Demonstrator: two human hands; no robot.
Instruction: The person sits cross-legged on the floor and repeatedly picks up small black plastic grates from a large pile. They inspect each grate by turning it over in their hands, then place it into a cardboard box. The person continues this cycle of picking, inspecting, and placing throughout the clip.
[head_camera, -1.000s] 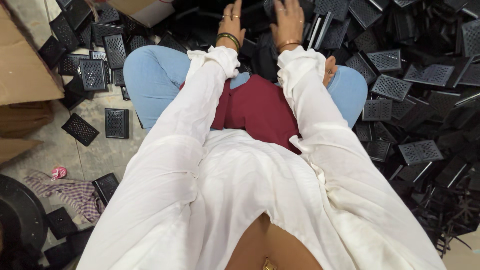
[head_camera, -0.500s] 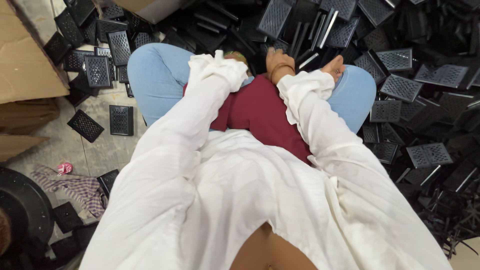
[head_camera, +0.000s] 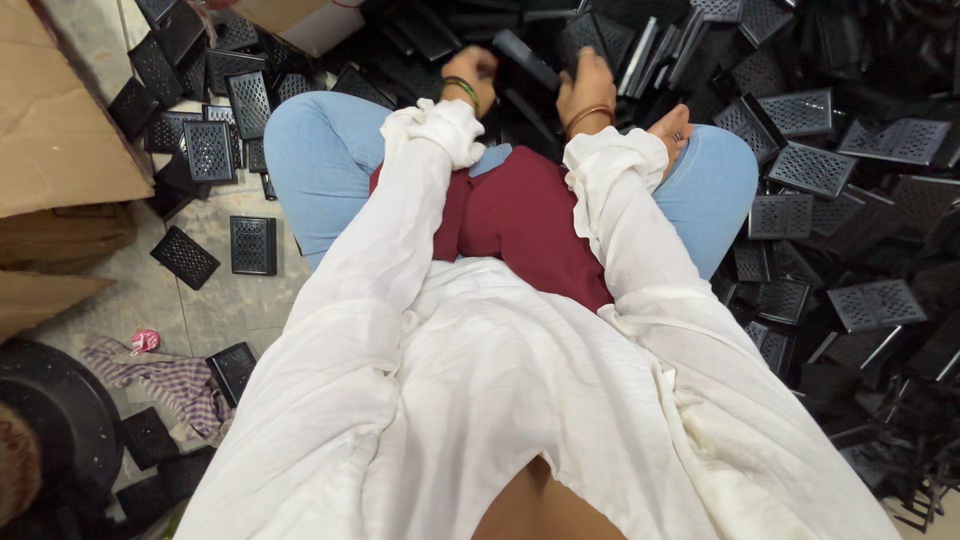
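Note:
I sit cross-legged on the floor in white sleeves, blue jeans and a maroon cloth (head_camera: 520, 215). Both hands are stretched out over my lap at the edge of a big heap of black perforated grille plates (head_camera: 805, 112). My left hand (head_camera: 470, 75), with green bangles, is curled around the near end of one narrow black plate (head_camera: 527, 60) seen edge-on. My right hand (head_camera: 588, 88), with a brown bangle, lies just right of that plate, fingers down among the pieces. Motion blur hides whether it grips anything. My bare foot (head_camera: 670, 130) shows beside the right wrist.
Flattened cardboard (head_camera: 60, 130) lies at the left, another box (head_camera: 300, 22) at the top. Loose black plates (head_camera: 252, 245) are scattered on the tiled floor at left. A striped rag (head_camera: 165, 380), a small pink item (head_camera: 145, 340) and a round black object (head_camera: 50, 440) sit at lower left.
A second ago both hands reached into the heap with fingers spread. They drew back toward my lap, and the left hand now closes on a black plate.

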